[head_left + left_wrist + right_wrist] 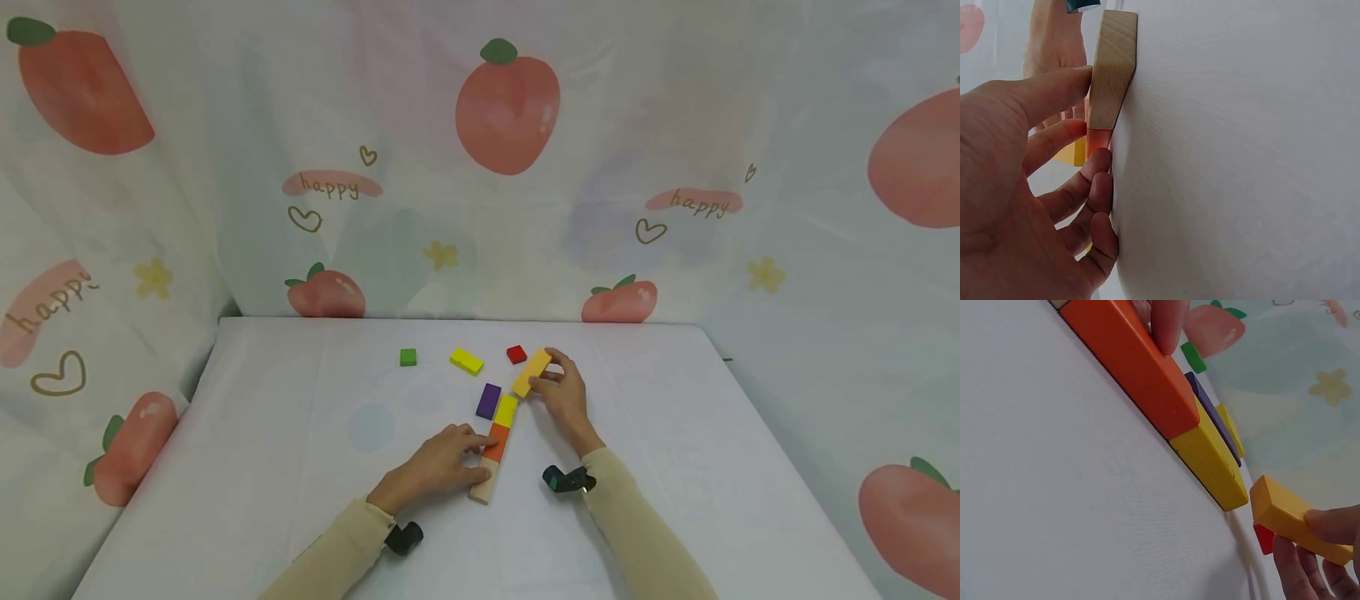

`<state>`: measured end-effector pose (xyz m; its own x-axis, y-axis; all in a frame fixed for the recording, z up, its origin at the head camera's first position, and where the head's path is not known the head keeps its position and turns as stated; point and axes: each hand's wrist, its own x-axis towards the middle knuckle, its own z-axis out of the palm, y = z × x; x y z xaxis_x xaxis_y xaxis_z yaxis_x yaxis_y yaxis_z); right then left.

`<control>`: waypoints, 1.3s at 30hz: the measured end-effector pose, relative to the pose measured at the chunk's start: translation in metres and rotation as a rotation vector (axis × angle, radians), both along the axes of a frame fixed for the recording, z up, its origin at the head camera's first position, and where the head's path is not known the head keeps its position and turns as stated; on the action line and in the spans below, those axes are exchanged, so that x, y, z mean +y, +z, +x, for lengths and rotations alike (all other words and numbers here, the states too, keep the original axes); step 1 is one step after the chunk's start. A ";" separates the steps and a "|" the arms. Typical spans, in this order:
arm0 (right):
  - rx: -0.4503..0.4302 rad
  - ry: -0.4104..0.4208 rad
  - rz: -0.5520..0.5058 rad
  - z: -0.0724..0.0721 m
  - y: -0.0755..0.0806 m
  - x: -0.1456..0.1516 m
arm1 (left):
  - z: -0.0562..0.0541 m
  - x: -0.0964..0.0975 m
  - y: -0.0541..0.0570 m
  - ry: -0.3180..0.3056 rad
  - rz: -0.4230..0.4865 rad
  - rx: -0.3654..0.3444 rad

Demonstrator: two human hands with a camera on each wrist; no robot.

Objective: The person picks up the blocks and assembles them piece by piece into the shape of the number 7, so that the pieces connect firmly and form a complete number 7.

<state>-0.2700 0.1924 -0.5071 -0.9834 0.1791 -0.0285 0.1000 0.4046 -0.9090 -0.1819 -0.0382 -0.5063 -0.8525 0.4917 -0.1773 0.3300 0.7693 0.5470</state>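
In the head view a row of blocks lies end to end on the table: a plain wooden block (pixel 482 486), an orange block (pixel 496 442) and a yellow block (pixel 506 410). My left hand (pixel 442 461) rests on the row, thumb against the wooden block and index finger on the orange one, as the left wrist view also shows. Between thumb and fingers, my right hand (pixel 566 396) pinches a yellow-orange block (pixel 1291 519), held just beyond the far end of the yellow block and apart from it. A purple block (pixel 488 401) lies close to the row's left side.
Farther back lie a green block (pixel 408 357), another yellow block (pixel 467 362) and a red block (pixel 516 354). The white-covered table (pixel 262 467) meets a patterned cloth backdrop (pixel 510 267) at its rear edge.
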 end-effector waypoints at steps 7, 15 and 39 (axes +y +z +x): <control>0.011 0.034 -0.022 0.000 0.002 -0.001 | -0.001 0.000 -0.001 -0.002 -0.003 -0.006; 0.001 0.058 0.014 -0.004 0.005 -0.004 | -0.001 0.000 0.000 -0.010 0.006 -0.001; -0.027 0.076 0.049 -0.011 -0.004 -0.007 | -0.001 -0.001 0.001 0.000 0.004 -0.009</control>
